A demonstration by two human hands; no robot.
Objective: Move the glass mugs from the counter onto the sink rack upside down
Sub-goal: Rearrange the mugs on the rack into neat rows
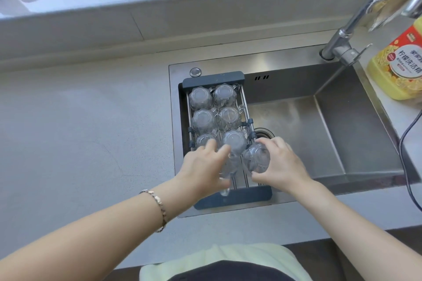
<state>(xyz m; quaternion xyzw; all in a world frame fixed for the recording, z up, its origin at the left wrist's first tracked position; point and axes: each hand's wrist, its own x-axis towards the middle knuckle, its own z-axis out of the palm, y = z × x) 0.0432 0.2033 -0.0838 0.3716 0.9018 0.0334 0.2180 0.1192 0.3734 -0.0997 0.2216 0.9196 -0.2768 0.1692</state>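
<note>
Mugs [203, 98], six faceted clear glass, sit inverted on a wire rack [233, 197]; left hand [203, 166] and right hand [280, 164] each grasp another, apparently.

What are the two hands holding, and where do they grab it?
Each hand holds a glass mug by its sides: the left hand a blurred mug, the right hand another mug, over the sink rack.

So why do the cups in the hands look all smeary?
Head view: the mug in the left hand is streaked by motion blur; the mug in the right hand is a little clearer; the upside-down mugs at the back of the rack stay sharp; the wide lens bends the counter edges.
</note>
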